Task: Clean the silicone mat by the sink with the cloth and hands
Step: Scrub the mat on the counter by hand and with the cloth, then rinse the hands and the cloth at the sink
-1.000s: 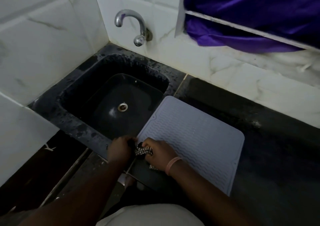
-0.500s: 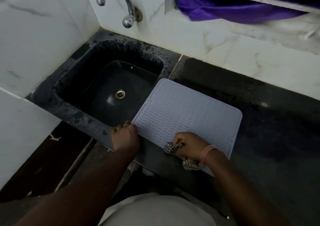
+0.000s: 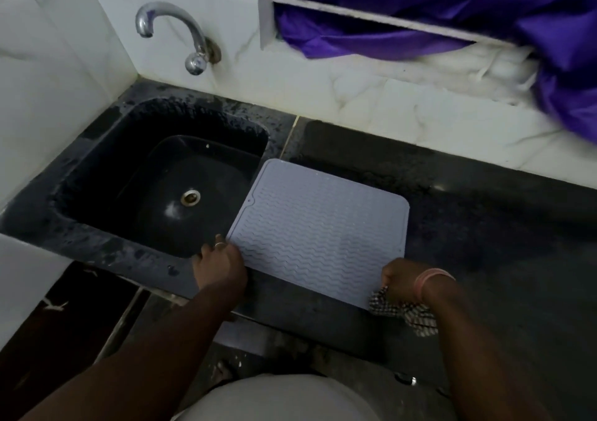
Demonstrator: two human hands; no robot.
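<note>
One mat point(image 3: 323, 236) lies flat on the dark bench point(image 3: 484, 259), just to the right of the sink point(image 3: 155, 175), with its left edge reaching over the sink's rim. It is pale grey-blue with wavy ridges across it and rounded corners.

My left hand point(image 3: 221, 267) sits at the mat's near left corner, fingers curled down onto the edge where mat and sink rim meet; I cannot tell whether they pinch the corner or only press on it. There is one ring point(image 3: 219, 244) on a finger of that hand.

My right hand point(image 3: 402, 280) is at the mat's near right corner, fingers closed around one checked cloth point(image 3: 403, 312). The cloth is bunched up, and its loose end trails out below my wrist onto the bench, off the mat's front edge. One pink band point(image 3: 431, 278) goes round that wrist.

The sink is black with one drain point(image 3: 190, 196) in the middle of its basin. One chrome tap point(image 3: 176, 34) comes out of the white tiled wall point(image 3: 355, 90) above it. To the upper right, purple fabric point(image 3: 452, 10) hangs over a white ledge and drapes down toward the bench's far right.
</note>
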